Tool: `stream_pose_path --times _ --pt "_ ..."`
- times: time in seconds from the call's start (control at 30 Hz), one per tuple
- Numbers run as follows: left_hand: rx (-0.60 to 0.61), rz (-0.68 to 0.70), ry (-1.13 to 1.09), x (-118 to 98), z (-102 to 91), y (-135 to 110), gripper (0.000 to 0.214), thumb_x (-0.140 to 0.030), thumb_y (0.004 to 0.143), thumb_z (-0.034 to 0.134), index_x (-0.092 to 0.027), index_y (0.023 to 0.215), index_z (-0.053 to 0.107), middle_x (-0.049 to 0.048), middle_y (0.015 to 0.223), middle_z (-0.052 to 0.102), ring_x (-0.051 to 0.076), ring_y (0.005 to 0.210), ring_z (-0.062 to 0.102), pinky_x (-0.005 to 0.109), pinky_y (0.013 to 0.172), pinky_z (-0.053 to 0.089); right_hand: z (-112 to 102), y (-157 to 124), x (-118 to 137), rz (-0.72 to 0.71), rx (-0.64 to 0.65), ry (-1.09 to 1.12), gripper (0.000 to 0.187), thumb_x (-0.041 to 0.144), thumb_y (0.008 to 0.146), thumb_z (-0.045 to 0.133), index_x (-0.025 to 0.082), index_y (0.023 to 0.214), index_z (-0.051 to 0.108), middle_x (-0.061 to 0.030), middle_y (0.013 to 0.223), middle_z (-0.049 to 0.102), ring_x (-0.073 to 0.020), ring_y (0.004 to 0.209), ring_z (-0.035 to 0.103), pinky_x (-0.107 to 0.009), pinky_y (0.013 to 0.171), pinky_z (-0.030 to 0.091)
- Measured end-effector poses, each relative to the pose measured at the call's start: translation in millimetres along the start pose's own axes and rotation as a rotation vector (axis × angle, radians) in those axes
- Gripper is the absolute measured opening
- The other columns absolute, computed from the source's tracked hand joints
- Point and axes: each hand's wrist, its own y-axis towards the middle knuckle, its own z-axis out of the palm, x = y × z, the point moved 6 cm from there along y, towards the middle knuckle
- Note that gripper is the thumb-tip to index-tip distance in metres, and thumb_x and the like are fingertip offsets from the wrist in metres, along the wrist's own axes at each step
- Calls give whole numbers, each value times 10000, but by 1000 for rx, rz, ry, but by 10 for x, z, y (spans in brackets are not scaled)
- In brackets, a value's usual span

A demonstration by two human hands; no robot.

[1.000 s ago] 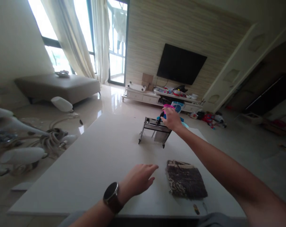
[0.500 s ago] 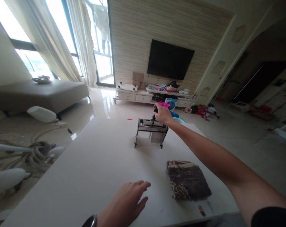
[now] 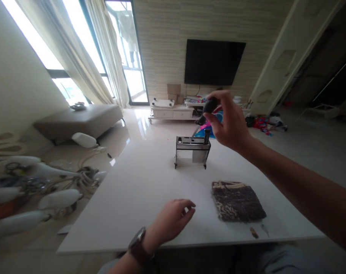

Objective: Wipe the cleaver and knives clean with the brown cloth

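Observation:
My right hand is raised above the white table, its fingers closed round the black handle of a knife. The blade slants down toward the slotted metal knife rack at the far side of the table. Another black handle still stands in the rack's right end. My left hand, with a watch on the wrist, rests on the near part of the table with its fingers loosely curled and nothing in them. A dark patterned folded cloth lies to the right of it.
A grey sofa stands at the left by the curtained windows. White lamp-like pieces and cords lie on the floor left of the table. A TV hangs over a cluttered low cabinet at the back.
My right hand has lifted from the rack, drawing a black-handled knife up and toward me. My left hand's fingers have curled in. The camera view has shifted.

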Motion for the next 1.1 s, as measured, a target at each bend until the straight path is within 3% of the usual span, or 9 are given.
stream_pose_path --times 0.13,0.3,0.53,0.63,0.73,0.87,0.9,0.93,1.1 --pt "-12 -44 -665 -45 64 22 598 -594 982 384 -104 1116 698 163 994 733 257 830 716 344 722 531 -146 -683 606 -173 36 43 305 211 942 603 270 1238 560 -58 1061 713 -229 960 677 -374 825 537" --pt "99 -69 -1190 -73 373 -8 796 -769 874 383 -81 1134 688 205 1052 721 330 903 710 427 789 525 36 -1616 1043 -282 73 104 229 193 943 605 299 1138 659 -52 1100 761 -194 961 711 -337 783 539" --pt "-54 -338 -1471 96 695 -22 319 -423 835 688 -113 909 687 98 880 688 210 881 673 286 807 502 298 -2357 1276 -255 237 198 356 171 882 696 382 1168 675 -22 1233 736 -188 1120 687 -339 862 548" --pt "-102 -390 -1446 177 752 10 171 -249 790 707 -92 833 656 68 752 646 170 728 649 270 720 508 298 -2533 999 -173 438 224 348 214 899 667 337 1224 653 -52 1277 709 -225 1169 657 -379 912 526" --pt "-113 -553 -1402 264 839 -25 118 -188 834 661 -120 787 577 44 683 604 168 634 630 308 666 520 244 -2739 145 289 580 116 321 351 846 709 263 1153 676 -117 1175 711 -315 1133 634 -471 984 487" --pt "-117 -642 -1352 345 925 -110 144 -140 876 624 -150 799 503 -31 639 513 68 509 485 210 541 417 -109 -3413 -1159 1307 545 -89 349 275 706 766 174 1026 665 -196 1214 636 -367 1232 547 -455 1043 447" --pt "-102 -636 -1317 365 949 -125 169 -153 878 628 -156 786 487 -42 628 491 60 498 461 200 521 393 -177 -3663 -1314 1602 538 -19 401 250 674 788 170 1041 649 -202 1264 610 -359 1268 522 -447 1044 444" --pt "-85 -618 -1287 384 972 -134 194 -181 879 642 -161 780 476 -49 628 477 57 499 450 198 513 382 -218 -3823 -1398 1721 558 20 403 273 678 789 158 1035 642 -216 1244 620 -367 1228 553 -472 986 480" --pt "-49 -492 -1099 483 1055 -122 349 -390 827 717 -190 771 436 -73 629 448 56 502 416 214 516 388 -234 -4320 -1301 1979 583 269 218 272 736 747 138 877 649 -156 932 724 -264 852 691 -400 752 562"
